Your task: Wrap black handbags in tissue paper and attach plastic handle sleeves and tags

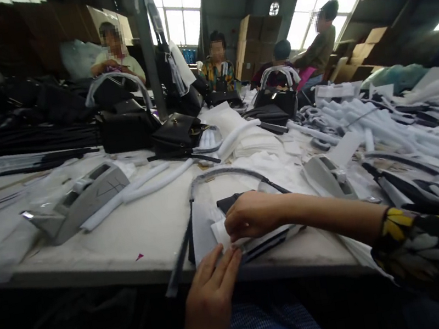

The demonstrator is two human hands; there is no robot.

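Note:
A black handbag (231,202), partly wrapped in white paper (203,228), lies flat at the near edge of the table (131,239), its black handle (225,173) arching away from me. My right hand (250,215) rests on it with fingers curled, pinching the white paper. My left hand (210,294) comes up from below the table edge, fingers stretched out together, their tips touching the paper's near edge.
A grey tape dispenser (79,200) sits to the left, a second one (325,175) to the right. White foam tubes (156,183) and wrapped straps litter the table. Black handbags (126,126) stand further back. Several people sit or stand at the far side, with cardboard boxes (255,36) behind them.

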